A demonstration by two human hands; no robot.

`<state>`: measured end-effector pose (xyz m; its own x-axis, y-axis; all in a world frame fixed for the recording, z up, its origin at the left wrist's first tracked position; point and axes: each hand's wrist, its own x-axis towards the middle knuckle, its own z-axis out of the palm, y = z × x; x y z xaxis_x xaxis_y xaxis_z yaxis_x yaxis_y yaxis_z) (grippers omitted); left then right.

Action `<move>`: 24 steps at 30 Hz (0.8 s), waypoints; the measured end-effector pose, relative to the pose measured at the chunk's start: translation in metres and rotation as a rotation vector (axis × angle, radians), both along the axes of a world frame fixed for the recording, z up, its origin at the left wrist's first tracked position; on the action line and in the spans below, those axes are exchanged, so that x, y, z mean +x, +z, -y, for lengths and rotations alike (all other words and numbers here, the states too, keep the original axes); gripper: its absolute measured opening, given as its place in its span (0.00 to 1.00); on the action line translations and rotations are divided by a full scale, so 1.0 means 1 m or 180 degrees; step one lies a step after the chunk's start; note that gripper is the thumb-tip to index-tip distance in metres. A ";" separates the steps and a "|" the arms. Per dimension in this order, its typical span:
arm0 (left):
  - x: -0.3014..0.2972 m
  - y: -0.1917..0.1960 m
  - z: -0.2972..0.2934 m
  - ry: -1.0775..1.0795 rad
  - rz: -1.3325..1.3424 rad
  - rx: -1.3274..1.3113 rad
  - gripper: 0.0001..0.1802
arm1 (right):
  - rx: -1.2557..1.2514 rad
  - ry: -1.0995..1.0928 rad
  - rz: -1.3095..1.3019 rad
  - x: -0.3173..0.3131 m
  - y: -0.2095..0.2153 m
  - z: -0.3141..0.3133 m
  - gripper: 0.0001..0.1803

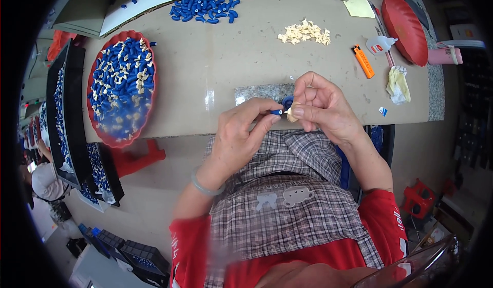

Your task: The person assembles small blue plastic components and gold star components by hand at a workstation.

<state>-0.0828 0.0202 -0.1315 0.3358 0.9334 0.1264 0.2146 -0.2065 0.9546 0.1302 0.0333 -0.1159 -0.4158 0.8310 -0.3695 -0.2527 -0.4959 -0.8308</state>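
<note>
Near the table's front edge, my left hand [244, 128] pinches a small blue plastic piece [276, 112] between thumb and fingertips. Facing it, my right hand [326, 108] is closed on a small cream-coloured piece [290, 115]. The two pieces meet or nearly meet end to end; I cannot tell whether they touch. Just behind the fingertips shows a small round blue container [287, 102], partly hidden by my right hand. Beneath it lies a grey speckled slab [257, 93].
A red scalloped tray [93, 118] of blue and cream pieces stands left. Farther back lie a blue pile [203, 9] and a cream pile [306, 33]. At right are an orange lighter [363, 62], a white squeeze bottle [380, 45], a crumpled cloth [398, 85] and a red dish [405, 28].
</note>
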 end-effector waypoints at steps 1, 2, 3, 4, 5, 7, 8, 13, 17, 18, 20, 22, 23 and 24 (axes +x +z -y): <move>0.000 0.000 0.000 -0.0001 0.0010 -0.0023 0.08 | 0.0008 0.0022 -0.0066 0.000 -0.001 0.000 0.13; 0.000 0.000 0.000 0.0000 0.0021 -0.0046 0.08 | 0.0012 0.0015 -0.0069 -0.001 -0.001 0.000 0.13; 0.001 0.000 0.000 -0.0005 0.0018 -0.0042 0.08 | 0.0015 0.0007 -0.0061 -0.001 -0.001 0.001 0.13; 0.001 0.000 0.000 -0.0016 0.0021 -0.0011 0.08 | 0.0017 -0.0002 -0.0051 -0.002 -0.001 0.001 0.13; 0.002 0.000 0.000 -0.0026 0.0023 0.0019 0.07 | 0.0019 -0.0008 -0.0051 -0.002 -0.001 0.001 0.13; 0.003 0.001 0.000 -0.0031 -0.0008 0.0139 0.07 | 0.0063 -0.0008 0.0055 -0.004 -0.001 0.002 0.14; 0.004 0.001 0.000 -0.0031 -0.0040 0.0256 0.07 | 0.0064 -0.0011 0.0054 -0.004 -0.001 0.003 0.14; 0.005 -0.007 -0.001 -0.0004 -0.0260 0.1125 0.10 | 0.0154 0.0020 0.0348 -0.006 -0.001 0.007 0.13; 0.008 -0.004 0.000 0.0155 -0.0553 0.1699 0.12 | 0.0123 -0.0096 0.0463 -0.009 0.004 0.011 0.14; 0.008 -0.003 0.001 0.0151 -0.0553 0.1707 0.12 | 0.0138 -0.0140 0.0476 -0.009 0.005 0.012 0.14; 0.009 -0.005 0.000 0.0177 -0.0610 0.1885 0.13 | 0.0146 -0.0182 0.0490 -0.011 0.008 0.012 0.14; 0.009 -0.004 0.000 0.0192 -0.0606 0.1892 0.14 | 0.0107 -0.0214 0.0557 -0.012 0.010 0.013 0.14; 0.009 -0.003 0.000 0.0209 -0.0601 0.1898 0.15 | 0.0114 -0.0218 0.0556 -0.012 0.010 0.013 0.14; 0.009 -0.003 0.000 0.0206 -0.0602 0.1909 0.15 | 0.0116 -0.0226 0.0562 -0.013 0.010 0.013 0.14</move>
<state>-0.0733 0.0198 -0.1343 0.3488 0.7377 0.5780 0.3983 -0.6750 0.6211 0.1174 0.0202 -0.1055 -0.2871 0.8701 -0.4006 -0.1348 -0.4507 -0.8824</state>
